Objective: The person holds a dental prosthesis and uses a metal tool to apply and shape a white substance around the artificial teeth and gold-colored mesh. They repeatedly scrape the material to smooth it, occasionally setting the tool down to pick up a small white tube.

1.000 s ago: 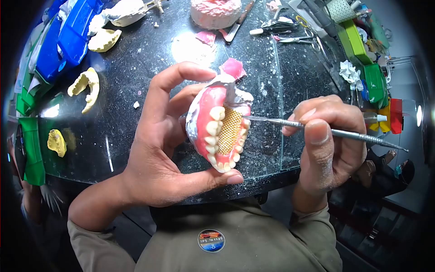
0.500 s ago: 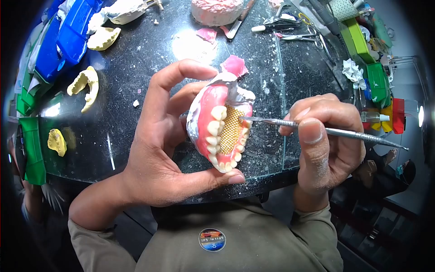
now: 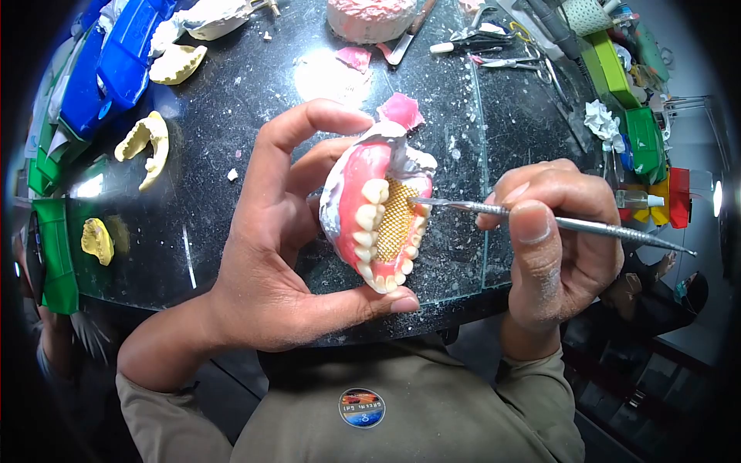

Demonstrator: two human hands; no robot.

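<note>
Between the thumb and fingers of my left hand point(image 3: 266, 231) is a denture model point(image 3: 363, 174), tilted up toward me. It has pink gum material, cream teeth along the arch and a gold mesh point(image 3: 396, 220) over the palate, on a whitish plaster base. My right hand point(image 3: 552, 239) grips a slim metal dental carver point(image 3: 590, 226) like a pen. The carver's flat tip touches, or lies very close to, the inner gum edge beside the mesh on the right. Its other end, a small round tip, points away to the right.
Yellowish plaster pieces point(image 3: 154, 147) lie on the dark table point(image 3: 224, 100) at left. Pink wax scraps point(image 3: 401, 112), a pink-topped plaster block point(image 3: 370, 19) and a knife point(image 3: 403, 48) sit beyond the model. Scissors point(image 3: 513, 62) and crumpled paper point(image 3: 603, 123) are at far right, blue bins point(image 3: 116, 62) at left.
Almost nothing differs. The view has shifted very slightly; both hands keep their grip and the carver's tip stays at the same gum edge.
</note>
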